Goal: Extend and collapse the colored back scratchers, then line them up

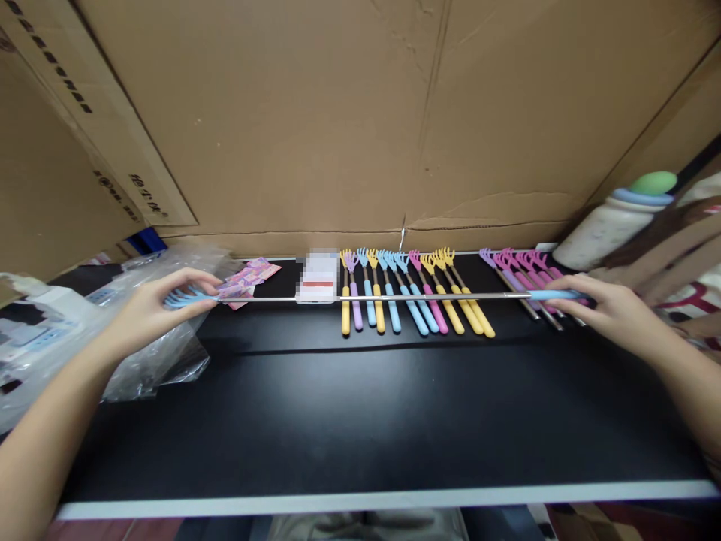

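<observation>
A blue telescopic back scratcher is stretched out long above the black table, held level between both hands. My left hand is closed round its claw end, thumb and fingers pinching where the claw meets the metal rod. At the other end my right hand grips the blue handle. Behind the rod lies a row of short back scratchers in yellow, purple, blue and pink, claws pointing away. Near my right hand are several pink and purple back scratchers, their lower parts partly hidden.
Clear plastic bags cover the table's left side. Beside them lie pink-purple printed cards and a white box-like item, partly blurred out. A white bottle with a green top stands back right. Cardboard walls the back.
</observation>
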Tool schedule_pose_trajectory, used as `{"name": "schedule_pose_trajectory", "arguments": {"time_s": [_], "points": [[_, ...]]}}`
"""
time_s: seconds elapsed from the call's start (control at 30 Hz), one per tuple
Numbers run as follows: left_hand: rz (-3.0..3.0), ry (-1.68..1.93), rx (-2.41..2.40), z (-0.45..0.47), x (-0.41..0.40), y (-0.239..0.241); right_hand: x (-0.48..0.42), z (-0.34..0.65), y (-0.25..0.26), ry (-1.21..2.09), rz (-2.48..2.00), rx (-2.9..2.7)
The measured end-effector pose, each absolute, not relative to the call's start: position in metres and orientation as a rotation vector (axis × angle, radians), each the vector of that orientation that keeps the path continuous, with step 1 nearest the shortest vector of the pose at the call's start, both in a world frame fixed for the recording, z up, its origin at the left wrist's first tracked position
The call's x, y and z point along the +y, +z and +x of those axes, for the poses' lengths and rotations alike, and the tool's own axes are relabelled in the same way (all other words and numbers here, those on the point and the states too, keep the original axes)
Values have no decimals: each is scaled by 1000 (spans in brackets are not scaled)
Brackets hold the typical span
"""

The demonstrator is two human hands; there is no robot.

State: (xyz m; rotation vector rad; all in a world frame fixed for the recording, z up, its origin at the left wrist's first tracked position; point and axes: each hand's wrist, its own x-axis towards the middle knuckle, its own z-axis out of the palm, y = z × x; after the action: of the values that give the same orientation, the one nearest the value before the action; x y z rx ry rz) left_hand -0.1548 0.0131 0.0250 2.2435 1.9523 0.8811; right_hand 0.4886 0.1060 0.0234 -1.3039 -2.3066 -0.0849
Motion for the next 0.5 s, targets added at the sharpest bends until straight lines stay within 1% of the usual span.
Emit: {"name": "schedule_pose_trajectory", "arguments": {"time_s": [0.27, 0.5], "points": [[2232, 902, 2006, -154, 14, 26, 104, 487, 24, -109, -1290, -2314], [2270, 835, 1964, -152, 12, 26, 105, 489, 24, -114, -1301, -2312]]}}
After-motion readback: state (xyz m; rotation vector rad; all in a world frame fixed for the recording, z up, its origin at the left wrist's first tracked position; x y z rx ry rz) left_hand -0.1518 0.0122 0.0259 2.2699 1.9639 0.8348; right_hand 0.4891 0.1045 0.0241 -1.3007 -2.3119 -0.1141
